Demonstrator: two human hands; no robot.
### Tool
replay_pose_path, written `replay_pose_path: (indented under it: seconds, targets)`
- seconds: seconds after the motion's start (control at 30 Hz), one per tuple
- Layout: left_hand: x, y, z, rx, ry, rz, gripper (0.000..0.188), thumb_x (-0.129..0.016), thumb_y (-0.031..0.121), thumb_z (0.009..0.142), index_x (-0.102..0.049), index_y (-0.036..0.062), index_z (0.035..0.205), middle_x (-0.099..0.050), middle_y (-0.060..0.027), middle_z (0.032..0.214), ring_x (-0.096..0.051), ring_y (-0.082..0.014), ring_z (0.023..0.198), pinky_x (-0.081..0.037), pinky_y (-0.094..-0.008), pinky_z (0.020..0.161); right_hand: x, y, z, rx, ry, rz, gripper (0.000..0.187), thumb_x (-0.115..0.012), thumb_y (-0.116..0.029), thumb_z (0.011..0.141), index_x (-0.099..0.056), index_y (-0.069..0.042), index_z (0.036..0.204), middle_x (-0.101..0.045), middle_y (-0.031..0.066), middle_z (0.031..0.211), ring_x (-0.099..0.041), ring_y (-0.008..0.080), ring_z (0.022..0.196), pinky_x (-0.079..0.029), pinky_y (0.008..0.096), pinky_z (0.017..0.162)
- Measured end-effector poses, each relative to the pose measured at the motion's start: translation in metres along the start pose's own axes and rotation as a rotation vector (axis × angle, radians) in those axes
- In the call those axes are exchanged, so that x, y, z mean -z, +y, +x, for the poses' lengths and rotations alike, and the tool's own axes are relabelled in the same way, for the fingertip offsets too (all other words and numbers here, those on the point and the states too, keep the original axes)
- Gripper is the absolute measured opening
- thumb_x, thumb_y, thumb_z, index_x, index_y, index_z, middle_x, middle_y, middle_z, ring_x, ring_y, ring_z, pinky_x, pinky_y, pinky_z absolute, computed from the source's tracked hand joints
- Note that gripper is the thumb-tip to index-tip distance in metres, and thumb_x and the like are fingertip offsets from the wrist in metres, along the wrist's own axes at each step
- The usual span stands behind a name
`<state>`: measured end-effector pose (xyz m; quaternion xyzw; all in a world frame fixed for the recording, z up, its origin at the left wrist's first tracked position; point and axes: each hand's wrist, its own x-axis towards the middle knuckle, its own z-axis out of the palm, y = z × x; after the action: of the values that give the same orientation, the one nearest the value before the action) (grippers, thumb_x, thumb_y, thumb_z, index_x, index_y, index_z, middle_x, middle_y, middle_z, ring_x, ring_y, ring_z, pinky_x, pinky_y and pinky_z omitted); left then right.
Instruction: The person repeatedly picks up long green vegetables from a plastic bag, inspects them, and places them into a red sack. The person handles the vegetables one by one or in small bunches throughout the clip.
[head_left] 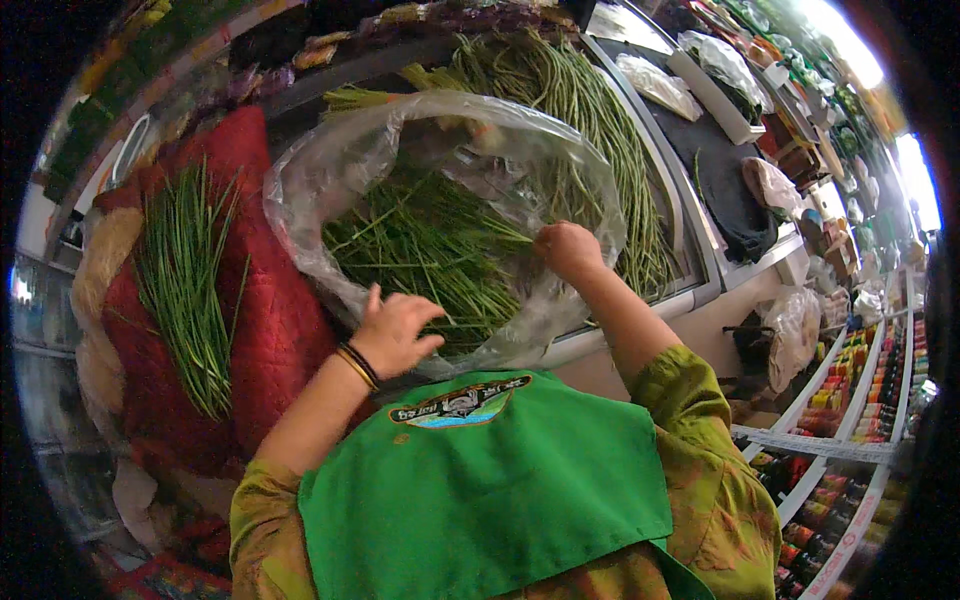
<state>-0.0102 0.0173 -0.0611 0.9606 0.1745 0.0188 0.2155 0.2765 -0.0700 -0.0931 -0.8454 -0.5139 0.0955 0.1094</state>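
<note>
A large clear plastic bag [350,185] stands wide open in front of me with a loose heap of green chives [430,260] inside. My right hand [570,250] is closed at the bag's right side, and the pale ends of a few chives run into its fingers. Over the near left part of the bag, my left hand [395,330] has its fingers apart and holds nothing. To the left, a long bundle of chives [188,290] lies on a dark red quilted cloth [285,300].
Long green beans [610,150] fill a metal-edged display case behind and right of the bag. Farther right is a black surface [735,210] with plastic-wrapped goods. Shelves of small bottles and jars [830,400] stand at the lower right.
</note>
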Motion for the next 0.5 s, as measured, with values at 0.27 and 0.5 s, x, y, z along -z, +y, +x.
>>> replay_pose_path:
  seconds: [0.27, 0.5]
  targets:
    - [0.022, 0.026, 0.009, 0.128, 0.034, -0.667, 0.031, -0.060, 0.021, 0.072, -0.055, 0.0092, 0.100, -0.057, -0.0067, 0.094, -0.054, -0.0189, 0.088, -0.039, -0.0347, 0.082, 0.067, -0.029, -0.049, -0.204, -0.253, 1.557, 0.017, -0.056, -0.022, 0.078, -0.057, -0.005, 0.080, -0.051, -0.0002, 0.065, -0.039, 0.0059, 0.050, -0.030, 0.0197, 0.045]
    - [0.057, 0.075, 0.034, 0.035, 0.158, -1.383, 0.030, -0.053, 0.016, 0.081, -0.048, -0.0001, 0.107, -0.056, -0.0048, 0.096, -0.051, -0.0114, 0.089, -0.040, -0.0247, 0.080, 0.062, -0.069, -0.094, 0.101, -0.543, 1.836, 0.013, -0.055, -0.018, 0.079, -0.055, -0.006, 0.086, -0.052, -0.0017, 0.071, -0.041, 0.0055, 0.056, -0.033, 0.0195, 0.050]
